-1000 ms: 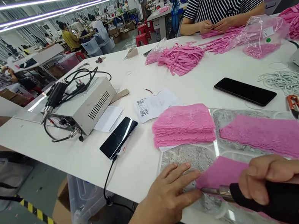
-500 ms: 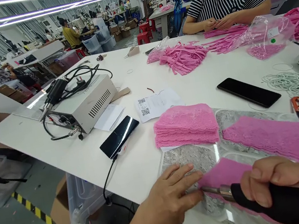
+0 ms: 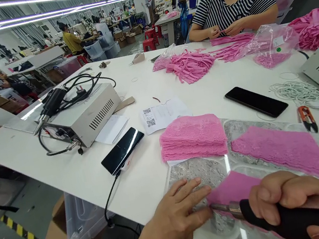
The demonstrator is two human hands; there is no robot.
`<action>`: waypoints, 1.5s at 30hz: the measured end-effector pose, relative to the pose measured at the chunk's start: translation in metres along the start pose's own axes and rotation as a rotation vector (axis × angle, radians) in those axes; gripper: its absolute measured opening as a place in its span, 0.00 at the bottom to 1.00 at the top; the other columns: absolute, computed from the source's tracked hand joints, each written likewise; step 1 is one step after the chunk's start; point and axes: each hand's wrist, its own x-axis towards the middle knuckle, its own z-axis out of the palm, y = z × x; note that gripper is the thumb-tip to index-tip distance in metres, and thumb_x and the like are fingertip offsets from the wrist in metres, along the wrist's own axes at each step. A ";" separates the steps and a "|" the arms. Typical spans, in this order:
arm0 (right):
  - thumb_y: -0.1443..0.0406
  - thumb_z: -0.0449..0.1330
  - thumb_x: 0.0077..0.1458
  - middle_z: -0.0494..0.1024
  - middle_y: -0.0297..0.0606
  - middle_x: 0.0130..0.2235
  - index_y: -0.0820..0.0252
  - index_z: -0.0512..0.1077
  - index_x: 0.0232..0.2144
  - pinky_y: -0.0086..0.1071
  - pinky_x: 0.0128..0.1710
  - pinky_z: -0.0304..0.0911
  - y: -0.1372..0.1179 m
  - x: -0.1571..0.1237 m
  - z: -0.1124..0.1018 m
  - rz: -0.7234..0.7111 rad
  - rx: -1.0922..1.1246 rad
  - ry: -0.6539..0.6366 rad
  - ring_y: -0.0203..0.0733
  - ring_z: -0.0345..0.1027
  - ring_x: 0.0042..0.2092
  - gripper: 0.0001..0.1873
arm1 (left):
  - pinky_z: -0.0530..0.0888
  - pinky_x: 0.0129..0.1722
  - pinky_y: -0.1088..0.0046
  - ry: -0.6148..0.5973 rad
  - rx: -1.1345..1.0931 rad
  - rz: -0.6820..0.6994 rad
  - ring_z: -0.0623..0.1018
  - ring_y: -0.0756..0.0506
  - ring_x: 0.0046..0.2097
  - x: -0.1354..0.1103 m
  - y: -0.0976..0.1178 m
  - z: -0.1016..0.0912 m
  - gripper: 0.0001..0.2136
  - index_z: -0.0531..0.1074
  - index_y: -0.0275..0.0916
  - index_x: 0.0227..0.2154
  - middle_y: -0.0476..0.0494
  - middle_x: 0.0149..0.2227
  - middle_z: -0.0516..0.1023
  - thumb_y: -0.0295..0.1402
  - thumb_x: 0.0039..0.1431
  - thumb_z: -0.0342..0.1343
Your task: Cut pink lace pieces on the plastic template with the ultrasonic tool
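My right hand (image 3: 284,196) is wrapped round a hand tool (image 3: 314,211) with a thick black handle and a thin metal tip, like a soldering iron. That tip meets the left corner of a pink fabric piece (image 3: 236,186) on the clear, grey-patterned mat (image 3: 193,171). Flat beside the same corner lies my left hand (image 3: 180,212), fingers spread, fingertips next to the fabric and the tool's tip. My right hand and the tool hide the fabric's lower part. Behind it are a pile of pink lace pieces (image 3: 191,136) and a fanned lace stack (image 3: 282,151).
A grey box (image 3: 84,112) with a corded black tool stands left, near a charging phone (image 3: 123,150). Another phone (image 3: 256,101), orange thread snips (image 3: 307,118) and pale cord (image 3: 296,91) lie right. Across the table, a person in stripes handles pink strips (image 3: 190,66).
The view has turned slightly right, so the tabletop things appear further left. Both hands, the tool and the pink piece keep nearly the same places relative to each other.
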 end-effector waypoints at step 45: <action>0.61 0.59 0.52 0.67 0.38 0.35 0.56 0.74 0.35 0.37 0.25 0.66 -0.058 -0.013 -0.115 -0.230 -0.030 0.536 0.37 0.65 0.25 0.08 | 0.47 0.64 0.45 -0.075 0.210 0.296 0.54 0.38 0.67 0.096 0.047 0.083 0.19 0.64 0.37 0.58 0.41 0.61 0.64 0.25 0.64 0.46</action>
